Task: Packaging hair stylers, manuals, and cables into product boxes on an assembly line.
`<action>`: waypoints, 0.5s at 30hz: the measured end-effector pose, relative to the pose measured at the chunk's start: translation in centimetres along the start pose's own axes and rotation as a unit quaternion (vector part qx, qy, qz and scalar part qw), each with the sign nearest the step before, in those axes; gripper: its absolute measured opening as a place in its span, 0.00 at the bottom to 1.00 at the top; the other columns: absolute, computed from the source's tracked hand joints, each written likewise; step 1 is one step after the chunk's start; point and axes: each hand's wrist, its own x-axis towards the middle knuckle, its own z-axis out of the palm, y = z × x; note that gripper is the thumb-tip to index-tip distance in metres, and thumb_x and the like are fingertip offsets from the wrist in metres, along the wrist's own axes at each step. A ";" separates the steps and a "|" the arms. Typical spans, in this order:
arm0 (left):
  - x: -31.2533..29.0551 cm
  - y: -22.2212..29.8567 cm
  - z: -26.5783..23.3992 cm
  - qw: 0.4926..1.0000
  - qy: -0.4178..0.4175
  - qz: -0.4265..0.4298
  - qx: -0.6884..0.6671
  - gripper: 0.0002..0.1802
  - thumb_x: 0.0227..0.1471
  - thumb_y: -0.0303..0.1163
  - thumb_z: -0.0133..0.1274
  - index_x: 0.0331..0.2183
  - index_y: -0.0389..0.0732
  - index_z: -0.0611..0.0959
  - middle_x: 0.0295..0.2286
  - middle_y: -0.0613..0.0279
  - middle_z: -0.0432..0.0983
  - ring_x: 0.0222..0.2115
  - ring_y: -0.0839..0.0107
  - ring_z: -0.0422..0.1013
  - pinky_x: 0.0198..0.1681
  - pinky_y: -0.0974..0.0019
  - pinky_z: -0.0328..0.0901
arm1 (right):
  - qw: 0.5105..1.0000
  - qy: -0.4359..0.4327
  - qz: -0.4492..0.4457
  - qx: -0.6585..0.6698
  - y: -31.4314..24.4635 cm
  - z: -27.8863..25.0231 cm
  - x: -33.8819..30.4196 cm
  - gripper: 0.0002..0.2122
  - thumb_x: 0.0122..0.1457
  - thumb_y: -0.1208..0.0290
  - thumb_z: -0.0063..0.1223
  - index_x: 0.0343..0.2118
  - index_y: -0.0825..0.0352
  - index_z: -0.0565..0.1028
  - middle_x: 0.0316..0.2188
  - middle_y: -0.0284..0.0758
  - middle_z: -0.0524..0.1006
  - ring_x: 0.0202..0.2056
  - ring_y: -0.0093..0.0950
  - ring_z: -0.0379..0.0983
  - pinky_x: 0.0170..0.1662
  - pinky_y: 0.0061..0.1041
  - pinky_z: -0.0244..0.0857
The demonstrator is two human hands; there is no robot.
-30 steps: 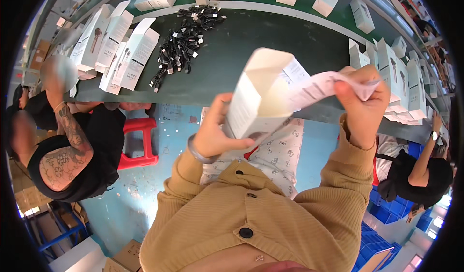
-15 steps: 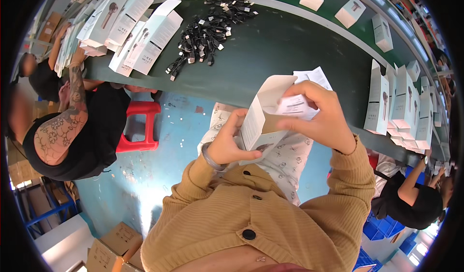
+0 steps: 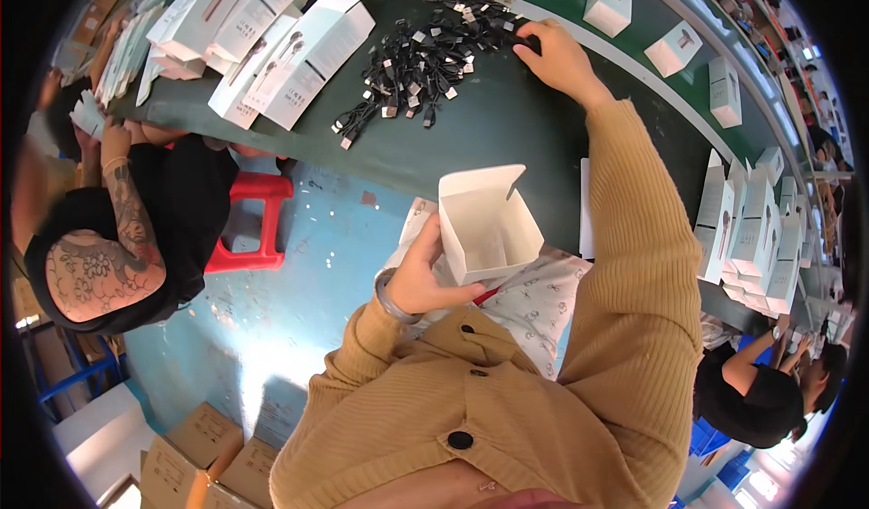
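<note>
My left hand [image 3: 421, 274] grips a small white carton [image 3: 498, 256] by its left side, above my lap. The carton's top flap stands up and its mouth faces me, showing pale inner walls. My right hand [image 3: 563, 61] reaches across the dark green table to the far right end of a heap of black USB cables [image 3: 412, 75]. Its thumb and fingers are pinched on a black cable [image 3: 527, 42], mostly hidden by the fingers. White paper [image 3: 586, 206] lies on the table, partly covered by my right sleeve.
White cartons [image 3: 303, 61] lean together at the left of the table [image 3: 507, 133], and more cartons [image 3: 760, 228] stand at the right. Single boxes [image 3: 608, 0] sit along the far strip. Co-workers sit on both sides; a red stool [image 3: 258, 224] is at the left.
My right hand has left the carton, where it held a folded leaflet, and moved far across to the cables. The leaflet is out of that hand. The carton's mouth now turns more toward me.
</note>
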 end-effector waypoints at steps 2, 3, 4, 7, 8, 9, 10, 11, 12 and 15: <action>-0.1 0.0 -0.2 1.000 0.002 -0.013 -0.007 0.53 0.35 0.28 0.68 0.59 0.36 0.55 0.54 0.58 0.60 0.56 0.68 0.56 0.59 0.63 0.50 | 0.998 0.006 -0.052 -0.020 0.9 -0.1 -0.5 0.12 0.54 0.60 0.55 0.36 0.62 0.77 0.38 0.39 0.75 0.41 0.39 0.72 0.41 0.36 0.67; -0.3 0.0 -0.3 1.000 -0.004 -0.025 -0.011 0.54 0.35 0.27 0.68 0.60 0.36 0.54 0.54 0.59 0.60 0.56 0.68 0.56 0.60 0.63 0.50 | 0.999 -0.018 -0.042 -0.018 -0.1 -1.6 -1.2 0.12 0.55 0.59 0.55 0.33 0.63 0.77 0.32 0.39 0.78 0.37 0.39 0.74 0.39 0.35 0.68; -0.5 -0.3 -0.4 0.999 0.000 -0.030 -0.017 0.54 0.35 0.27 0.68 0.60 0.36 0.54 0.54 0.59 0.60 0.56 0.68 0.56 0.60 0.63 0.50 | 1.000 -0.018 -0.012 0.011 -0.7 -2.7 -2.1 0.13 0.56 0.63 0.56 0.34 0.69 0.76 0.27 0.40 0.78 0.27 0.33 0.74 0.32 0.27 0.66; -0.8 -0.3 -0.4 1.000 -0.018 0.002 -0.016 0.51 0.37 0.27 0.66 0.59 0.36 0.56 0.53 0.58 0.63 0.55 0.67 0.58 0.58 0.62 0.55 | 0.995 0.045 -0.019 0.083 -2.6 -7.8 -5.8 0.12 0.56 0.65 0.56 0.37 0.70 0.77 0.24 0.36 0.78 0.26 0.25 0.73 0.31 0.23 0.66; -1.3 -0.8 -0.5 0.991 -0.032 -0.026 -0.126 0.47 0.39 0.31 0.65 0.59 0.36 0.59 0.52 0.58 0.64 0.55 0.66 0.59 0.57 0.60 0.56 | 0.992 0.057 -0.016 0.109 -3.8 -9.8 -7.1 0.11 0.56 0.67 0.57 0.37 0.71 0.77 0.23 0.33 0.77 0.26 0.19 0.71 0.30 0.19 0.64; -1.8 -1.9 -0.5 0.970 -0.043 -0.051 -0.233 0.44 0.42 0.34 0.64 0.58 0.36 0.61 0.52 0.57 0.65 0.55 0.64 0.59 0.57 0.59 0.58 | 0.986 0.064 0.002 0.157 -4.8 -11.5 -8.5 0.10 0.56 0.70 0.57 0.37 0.71 0.77 0.24 0.31 0.76 0.26 0.16 0.69 0.31 0.17 0.63; -1.8 -3.6 -0.5 0.945 -0.058 -0.021 -0.321 0.39 0.46 0.42 0.61 0.56 0.37 0.66 0.51 0.56 0.67 0.55 0.63 0.60 0.56 0.56 0.59 | 0.977 0.074 0.024 0.201 -5.7 -13.0 -10.0 0.09 0.56 0.72 0.58 0.37 0.71 0.77 0.24 0.28 0.76 0.27 0.13 0.67 0.31 0.14 0.61; -1.1 -3.8 0.1 0.940 -0.076 -0.028 -0.332 0.39 0.46 0.42 0.61 0.56 0.37 0.66 0.51 0.56 0.67 0.55 0.63 0.60 0.56 0.56 0.59 | 0.972 0.089 0.043 0.213 -6.7 -15.0 -12.1 0.09 0.55 0.73 0.58 0.37 0.71 0.77 0.26 0.27 0.75 0.28 0.13 0.67 0.32 0.14 0.61; -1.1 -3.9 0.5 0.977 -0.088 0.014 -0.193 0.38 0.46 0.42 0.61 0.56 0.37 0.66 0.51 0.55 0.67 0.55 0.62 0.61 0.56 0.56 0.59 | 0.964 0.098 0.048 0.242 -7.5 -15.9 -13.5 0.08 0.55 0.74 0.59 0.37 0.70 0.78 0.27 0.26 0.75 0.28 0.13 0.67 0.33 0.13 0.60; -0.6 -3.9 2.8 0.956 -0.122 0.143 0.226 0.36 0.47 0.43 0.60 0.55 0.39 0.68 0.51 0.54 0.67 0.53 0.62 0.64 0.54 0.56 0.61 | 0.970 0.109 0.086 0.202 -10.0 -18.1 -17.3 0.09 0.51 0.77 0.60 0.37 0.70 0.78 0.28 0.27 0.75 0.28 0.14 0.65 0.34 0.13 0.59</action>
